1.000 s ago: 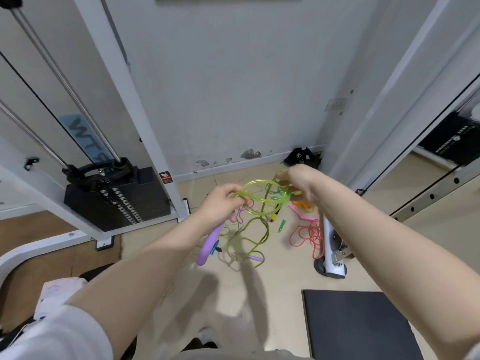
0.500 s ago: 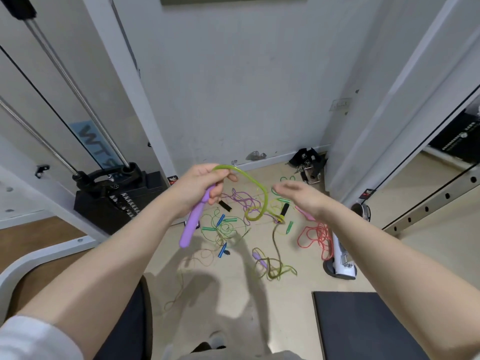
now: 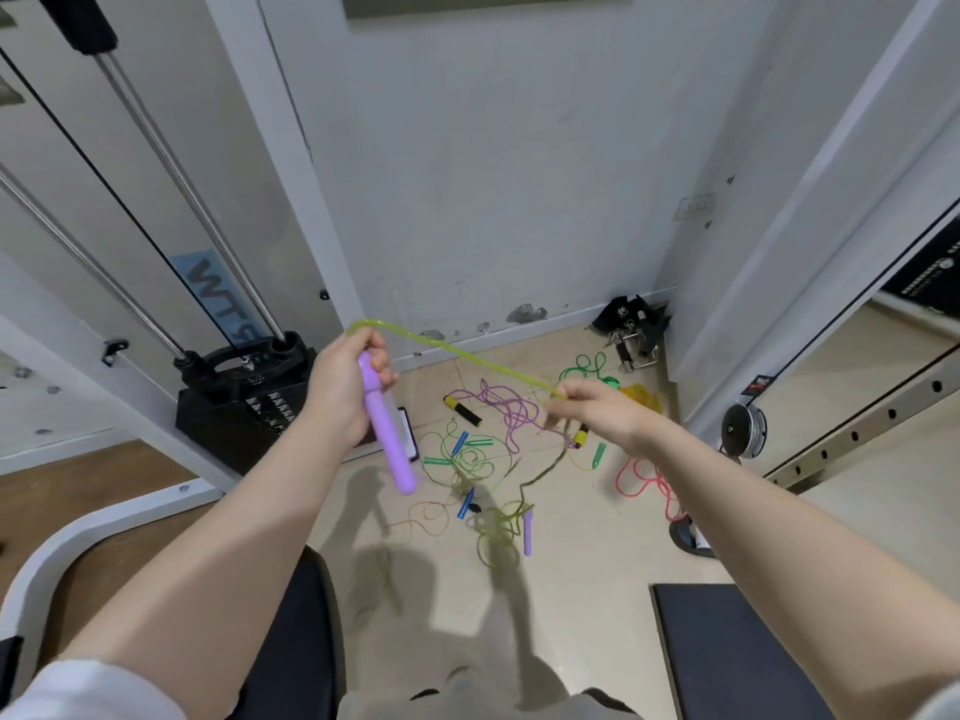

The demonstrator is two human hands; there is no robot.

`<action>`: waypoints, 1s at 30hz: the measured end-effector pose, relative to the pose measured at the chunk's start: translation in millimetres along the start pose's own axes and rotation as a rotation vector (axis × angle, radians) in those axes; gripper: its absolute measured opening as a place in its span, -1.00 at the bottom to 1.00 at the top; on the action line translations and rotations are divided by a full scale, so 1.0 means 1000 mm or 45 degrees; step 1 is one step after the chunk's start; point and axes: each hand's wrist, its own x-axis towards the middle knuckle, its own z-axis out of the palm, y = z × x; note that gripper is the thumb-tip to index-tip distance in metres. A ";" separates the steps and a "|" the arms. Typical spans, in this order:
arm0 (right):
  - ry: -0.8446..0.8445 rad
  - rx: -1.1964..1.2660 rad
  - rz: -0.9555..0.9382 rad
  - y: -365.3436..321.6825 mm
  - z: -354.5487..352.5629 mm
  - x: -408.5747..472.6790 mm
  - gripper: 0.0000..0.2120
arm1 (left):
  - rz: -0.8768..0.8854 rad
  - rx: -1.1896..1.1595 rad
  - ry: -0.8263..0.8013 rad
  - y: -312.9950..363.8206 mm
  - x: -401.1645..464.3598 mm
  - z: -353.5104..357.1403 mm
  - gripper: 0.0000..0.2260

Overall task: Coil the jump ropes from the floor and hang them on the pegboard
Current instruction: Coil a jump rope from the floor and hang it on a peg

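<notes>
While left hand point(image 3: 340, 387) grips purple handle point(image 3: 387, 433), right hand point(image 3: 605, 415) pinches green rope point(image 3: 467, 356)

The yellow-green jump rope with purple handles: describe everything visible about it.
The yellow-green jump rope has a thin, translucent, plastic-looking cord and smooth lilac handles. The left hand grips one purple handle, which points down and slightly right. The cord arches over that hand and runs taut to the right hand, which pinches it. From there it hangs slack to a loose tangle on the floor, where the second purple handle lies.
</notes>
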 end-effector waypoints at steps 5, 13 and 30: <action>0.185 0.487 -0.217 -0.030 -0.002 0.003 -0.72 | -0.190 0.844 -0.385 -0.022 -0.002 -0.041 -0.88; 0.544 0.537 -0.430 -0.083 -0.012 0.014 -0.74 | -0.124 0.565 -0.901 -0.013 -0.044 0.025 -0.73; -0.308 -0.913 -0.308 0.002 -0.029 0.030 -0.75 | -0.005 -0.124 -0.307 0.000 -0.014 0.050 -0.55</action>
